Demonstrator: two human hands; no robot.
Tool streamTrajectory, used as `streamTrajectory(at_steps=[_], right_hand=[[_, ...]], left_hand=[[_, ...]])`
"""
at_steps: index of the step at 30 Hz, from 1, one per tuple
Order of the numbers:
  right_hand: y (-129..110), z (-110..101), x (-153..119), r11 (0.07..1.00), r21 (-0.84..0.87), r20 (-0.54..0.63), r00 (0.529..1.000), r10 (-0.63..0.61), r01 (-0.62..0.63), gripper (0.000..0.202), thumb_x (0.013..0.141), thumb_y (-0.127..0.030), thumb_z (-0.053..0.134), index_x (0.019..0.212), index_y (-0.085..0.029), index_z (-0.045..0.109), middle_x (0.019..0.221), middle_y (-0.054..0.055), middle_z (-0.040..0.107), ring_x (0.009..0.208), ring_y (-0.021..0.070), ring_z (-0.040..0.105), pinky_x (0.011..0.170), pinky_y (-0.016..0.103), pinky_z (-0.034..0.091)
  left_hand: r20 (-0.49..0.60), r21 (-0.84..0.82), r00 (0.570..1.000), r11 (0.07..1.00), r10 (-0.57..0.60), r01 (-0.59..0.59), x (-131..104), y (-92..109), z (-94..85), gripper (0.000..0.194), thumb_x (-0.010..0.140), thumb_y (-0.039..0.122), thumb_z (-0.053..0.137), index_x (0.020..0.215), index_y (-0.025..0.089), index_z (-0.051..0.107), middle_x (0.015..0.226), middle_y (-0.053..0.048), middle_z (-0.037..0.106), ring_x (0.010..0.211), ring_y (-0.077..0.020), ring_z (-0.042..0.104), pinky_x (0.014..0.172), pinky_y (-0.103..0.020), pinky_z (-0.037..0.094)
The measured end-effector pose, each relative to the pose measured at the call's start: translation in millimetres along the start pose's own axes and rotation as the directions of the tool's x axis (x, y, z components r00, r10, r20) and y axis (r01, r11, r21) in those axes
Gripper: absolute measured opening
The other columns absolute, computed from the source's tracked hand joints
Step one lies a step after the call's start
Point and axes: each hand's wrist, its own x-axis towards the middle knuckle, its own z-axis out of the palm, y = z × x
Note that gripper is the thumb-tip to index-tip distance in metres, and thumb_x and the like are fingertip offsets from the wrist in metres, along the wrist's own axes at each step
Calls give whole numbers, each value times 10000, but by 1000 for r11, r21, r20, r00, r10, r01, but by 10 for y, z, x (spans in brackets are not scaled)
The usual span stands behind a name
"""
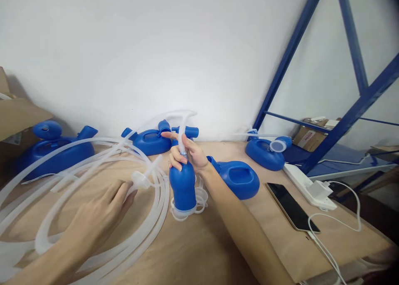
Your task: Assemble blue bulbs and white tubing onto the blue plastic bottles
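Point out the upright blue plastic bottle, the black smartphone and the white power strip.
Upright blue plastic bottle (182, 187), head view, middle of its body.
Black smartphone (291, 206), head view, screen centre.
White power strip (301, 180), head view, top face.
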Motion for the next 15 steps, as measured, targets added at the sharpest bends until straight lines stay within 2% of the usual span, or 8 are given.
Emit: streamTrajectory(at_steps=[2, 4, 7, 9, 10, 12, 15], right_hand=[[-7, 11, 46, 999, -31, 109, 994, 20, -17, 591, 1088, -596, 324, 1435, -183, 565, 466, -98, 449, 430, 150, 515, 650, 319, 550], [5, 21, 115, 997, -57, 246, 967, 68, -55, 601, 1058, -605, 403, 1431, -165, 571, 459, -86, 475, 441, 168, 534, 632, 326, 537], [55, 47, 257, 987, -53, 468, 869, 159, -151, 593, 1010, -562, 522, 1430, -146, 571, 467, -69, 506, 446, 182, 531, 592, 326, 507], [102, 67, 356, 977, -19, 573, 798, 185, -213, 555, 1031, -515, 497, 1450, -155, 551, 487, -65, 514, 450, 178, 524, 581, 317, 493], [127, 74, 401, 973, 6, 594, 783, 183, -232, 527, 1058, -489, 449, 1466, -167, 535, 503, -65, 520, 457, 172, 525, 587, 310, 491], [170, 78, 467, 972, 56, 570, 806, 157, -229, 496, 1111, -429, 311, 1499, -185, 501, 528, -65, 526, 482, 163, 539, 620, 297, 502], [189, 49, 508, 981, 90, 416, 902, 117, -169, 543, 1137, -369, 150, 1540, -176, 458, 511, -74, 486, 498, 153, 536, 683, 288, 536]], left_hand=[[-23, -96, 1000, 995, -8, 6, 50, 103, 53, 370, 1027, 420, 389, 1145, 264, 704, 1032, -121, 770, 756, -277, 736, 536, -325, 506], [22, -233, 999, 972, 30, -24, 57, 194, 154, 384, 1051, 449, 364, 1167, 264, 680, 1012, -101, 774, 806, -268, 751, 629, -338, 553], [119, -325, 978, 937, 171, -124, 61, 318, 268, 420, 1086, 442, 313, 1214, 252, 664, 1076, -94, 771, 880, -258, 764, 714, -346, 574], [156, -288, 953, 935, 259, -207, 94, 389, 272, 439, 1097, 406, 289, 1242, 245, 672, 1083, -99, 770, 871, -265, 766, 680, -345, 564], [168, -256, 942, 936, 291, -244, 120, 418, 254, 443, 1100, 387, 287, 1246, 243, 679, 1068, -100, 771, 851, -268, 766, 650, -341, 552], [186, -205, 924, 933, 334, -296, 183, 456, 194, 426, 1100, 365, 310, 1218, 239, 700, 1031, -98, 772, 815, -264, 764, 602, -319, 524], [179, -180, 922, 933, 343, -312, 277, 443, 71, 388, 1094, 372, 365, 1171, 246, 724, 997, -88, 772, 782, -245, 756, 567, -288, 482]])
